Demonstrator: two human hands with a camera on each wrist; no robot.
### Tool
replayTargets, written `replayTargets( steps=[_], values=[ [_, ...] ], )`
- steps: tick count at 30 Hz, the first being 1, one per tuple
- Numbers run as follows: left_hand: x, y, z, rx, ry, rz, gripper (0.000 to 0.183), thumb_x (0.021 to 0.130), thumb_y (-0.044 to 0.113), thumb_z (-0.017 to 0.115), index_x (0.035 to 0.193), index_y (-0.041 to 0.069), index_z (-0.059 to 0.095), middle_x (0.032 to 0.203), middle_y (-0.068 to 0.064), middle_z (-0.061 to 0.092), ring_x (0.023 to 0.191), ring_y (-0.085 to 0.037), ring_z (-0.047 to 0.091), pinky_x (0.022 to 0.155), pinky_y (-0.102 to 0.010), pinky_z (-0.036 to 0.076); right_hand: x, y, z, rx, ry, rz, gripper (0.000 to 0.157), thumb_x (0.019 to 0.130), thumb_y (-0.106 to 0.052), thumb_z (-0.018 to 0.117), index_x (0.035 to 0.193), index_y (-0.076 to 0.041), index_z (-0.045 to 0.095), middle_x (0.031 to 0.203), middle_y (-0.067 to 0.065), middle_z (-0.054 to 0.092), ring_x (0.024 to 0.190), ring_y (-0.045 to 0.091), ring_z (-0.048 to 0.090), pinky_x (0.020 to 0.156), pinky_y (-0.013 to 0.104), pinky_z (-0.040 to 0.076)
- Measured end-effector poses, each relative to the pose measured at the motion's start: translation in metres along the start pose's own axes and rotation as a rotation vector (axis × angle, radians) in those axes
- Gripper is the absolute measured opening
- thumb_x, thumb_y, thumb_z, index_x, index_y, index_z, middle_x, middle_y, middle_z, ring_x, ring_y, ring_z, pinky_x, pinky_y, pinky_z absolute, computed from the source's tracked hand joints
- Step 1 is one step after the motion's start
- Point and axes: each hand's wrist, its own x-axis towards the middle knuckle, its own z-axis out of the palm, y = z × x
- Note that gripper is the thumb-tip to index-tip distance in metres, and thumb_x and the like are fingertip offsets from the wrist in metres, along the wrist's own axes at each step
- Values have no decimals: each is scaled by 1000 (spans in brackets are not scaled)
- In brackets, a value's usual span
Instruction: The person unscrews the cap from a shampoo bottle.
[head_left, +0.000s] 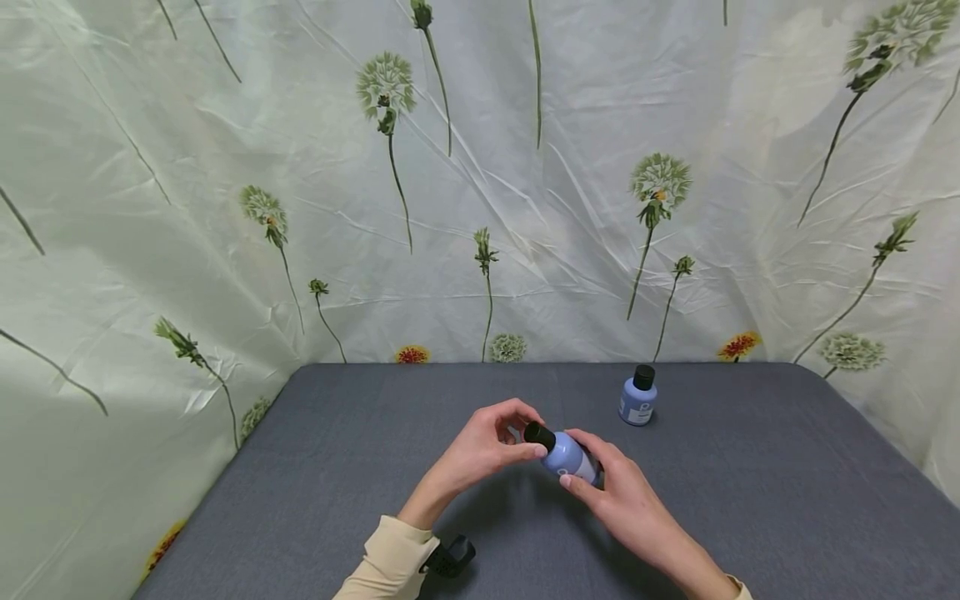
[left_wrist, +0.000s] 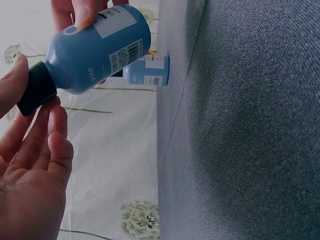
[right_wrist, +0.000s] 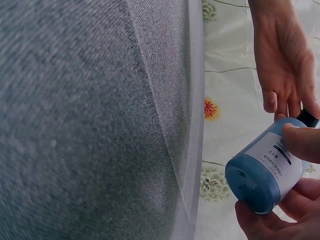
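Where hands (head_left: 480,446) (head_left: 624,493) grip the blue bottle (head_left: 567,456), it's partly hidden.

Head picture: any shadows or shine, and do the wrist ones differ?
Head view: soft shadows on the table beneath the left hand and right hand, sheen on the creased backdrop; left wrist view: dimmer, a broad shadow across the table; right wrist view: also dimmer.

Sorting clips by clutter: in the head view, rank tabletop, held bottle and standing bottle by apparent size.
1. Tabletop
2. Held bottle
3. Standing bottle, farther from the camera, so true sizes unsure.
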Motion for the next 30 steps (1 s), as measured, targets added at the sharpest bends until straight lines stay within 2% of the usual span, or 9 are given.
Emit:
replayTargets(
  steps=[4, 7, 10, 15, 22, 27, 30],
  values=[
    [1, -2, 0, 6, -26, 21, 32, 85, 20, 80, 115, 20, 68, 103, 1, 65, 91, -24, 59, 69, -28, 48, 0, 0, -1, 13, -4, 2, 53, 88, -19, 76, 137, -13, 56, 131, 11, 57, 113, 26, 54, 92, 53, 45],
    [1, -2, -1, -1, -72, 68, 41, 86, 19, 78, 125, 22, 65, 119, -4, 64, 102, -20, 60, 77, -30, 50, 0, 1, -1, 28, -8, 9, 53, 88, -18, 76, 137, -12, 55, 134, 11, 56, 116, 27, 53, 94, 55, 44],
    [1, -1, -3, -49, -110, 132, 46, 89, 13, 75, 132, 19, 61, 131, -6, 60, 113, -18, 57, 85, -35, 50, 1, 1, -1, 40, -7, 16, 54, 88, -17, 76, 138, -13, 55, 134, 10, 55, 118, 28, 53, 95, 55, 43],
    [1, 1, -6, -115, -158, 184, 43, 92, 2, 68, 133, 14, 61, 137, 4, 57, 124, -18, 53, 88, -41, 50, 2, 1, -3, 58, -2, 7, 55, 87, -16, 76, 138, -14, 55, 135, 11, 55, 118, 29, 53, 95, 56, 43],
    [0, 2, -5, -99, -159, 159, 40, 91, -5, 65, 128, 10, 65, 126, 0, 64, 113, -17, 57, 80, -37, 51, 1, 3, -5, 59, -1, -10, 54, 87, -17, 77, 136, -15, 57, 135, 10, 56, 118, 28, 53, 95, 55, 43],
    [0, 0, -5, -36, -113, 112, 36, 90, 4, 71, 122, 18, 68, 116, 6, 67, 101, -16, 60, 74, -32, 50, 1, 3, -5, 71, 6, -18, 54, 86, -17, 78, 136, -16, 57, 133, 8, 56, 115, 25, 54, 93, 52, 44],
    [1, 0, -4, -16, -79, 81, 31, 88, 12, 75, 117, 23, 69, 108, 7, 67, 93, -20, 61, 69, -30, 47, 0, 3, -5, 64, 11, -31, 54, 86, -18, 78, 135, -16, 57, 132, 8, 57, 113, 24, 54, 93, 51, 45]
  ],
)
